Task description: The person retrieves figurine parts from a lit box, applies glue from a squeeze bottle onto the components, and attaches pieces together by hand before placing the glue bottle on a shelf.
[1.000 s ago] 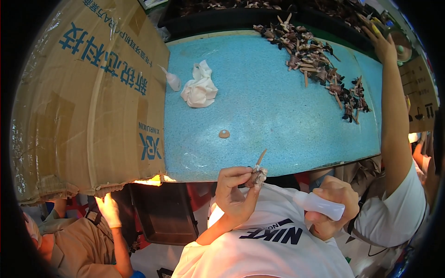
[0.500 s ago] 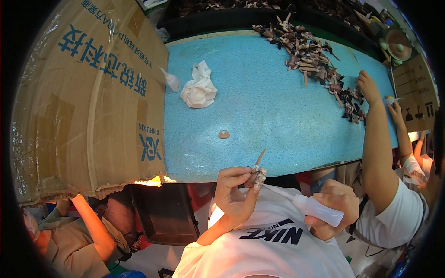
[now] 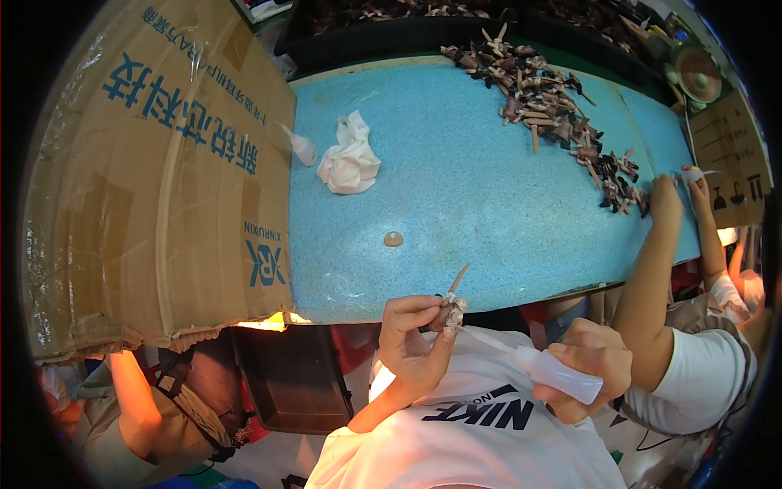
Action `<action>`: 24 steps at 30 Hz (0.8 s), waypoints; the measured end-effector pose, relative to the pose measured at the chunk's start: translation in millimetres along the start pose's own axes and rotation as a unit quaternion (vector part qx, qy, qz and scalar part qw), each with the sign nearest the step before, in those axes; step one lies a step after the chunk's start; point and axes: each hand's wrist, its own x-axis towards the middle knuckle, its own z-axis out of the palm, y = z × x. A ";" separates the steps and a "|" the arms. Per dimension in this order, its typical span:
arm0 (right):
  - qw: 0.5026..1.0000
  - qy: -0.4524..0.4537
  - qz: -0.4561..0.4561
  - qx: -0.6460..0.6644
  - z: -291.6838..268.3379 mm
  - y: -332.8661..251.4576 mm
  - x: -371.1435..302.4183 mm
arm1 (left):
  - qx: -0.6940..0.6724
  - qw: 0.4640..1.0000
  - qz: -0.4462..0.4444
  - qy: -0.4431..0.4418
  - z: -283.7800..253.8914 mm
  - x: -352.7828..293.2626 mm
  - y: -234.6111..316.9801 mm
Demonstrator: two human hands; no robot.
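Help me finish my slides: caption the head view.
Left hand holds a figurine; right hand aims a white squeeze bottle at it.

Tabletop [image 3: 489,212] bright | orange glow [image 3: 267,323] below carton [image 3: 163,204] | bent edges | far trays [image 3: 326,44] dim, perhaps soft

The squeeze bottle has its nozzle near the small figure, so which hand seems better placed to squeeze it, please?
Probably the right hand: it holds the squeeze bottle, nozzle pointing toward the small figure, while the left hand is occupied holding that figure.

A cardboard box [image 3: 171,187] lines the tabletop's [image 3: 505,212] left edge, crumpled tissue [image 3: 349,161] nearby, a fan [image 3: 697,75] beyond the far right corner.
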 end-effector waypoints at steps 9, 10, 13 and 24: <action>1.000 0.012 0.010 0.025 3.2 2.1 -0.9 | -0.021 1.000 0.007 0.013 3.5 1.5 -0.3; 1.000 0.010 0.013 0.027 2.1 1.7 0.5 | -0.020 1.000 0.007 0.013 3.2 1.5 -0.6; 0.995 0.080 0.031 0.043 6.7 0.4 -4.5 | -0.043 0.999 -0.005 0.013 2.9 0.7 -0.7; 0.997 0.054 0.035 0.032 4.7 0.5 -2.7 | -0.132 0.991 -0.016 -0.006 5.9 5.6 4.1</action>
